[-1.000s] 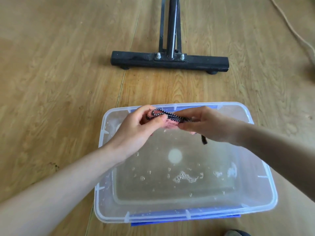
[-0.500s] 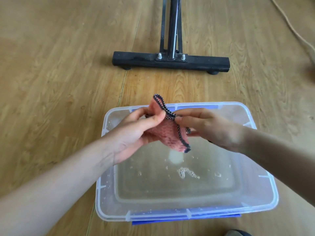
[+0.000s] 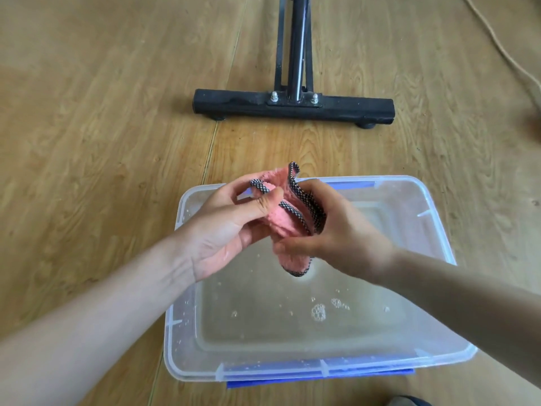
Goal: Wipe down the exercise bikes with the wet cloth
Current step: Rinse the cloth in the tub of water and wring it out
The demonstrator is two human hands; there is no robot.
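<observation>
A small pink cloth with a black-and-white checked hem is bunched between both my hands above a clear plastic tub holding shallow water with a few bubbles. My left hand pinches the cloth's upper left part with thumb and fingers. My right hand wraps around its right side, and a corner of the cloth hangs below toward the water. The exercise bike's black foot bar and upright frame stand on the floor beyond the tub.
The tub sits on a wooden floor, with a blue lid edge showing under its near side. A rope or cable runs along the floor at the upper right. A dark shoe tip shows at the bottom edge.
The cloth went from tightly squeezed between both hands to partly unfolded, then gathered again with my right hand closing around it. Both hands lifted slightly above the water.
</observation>
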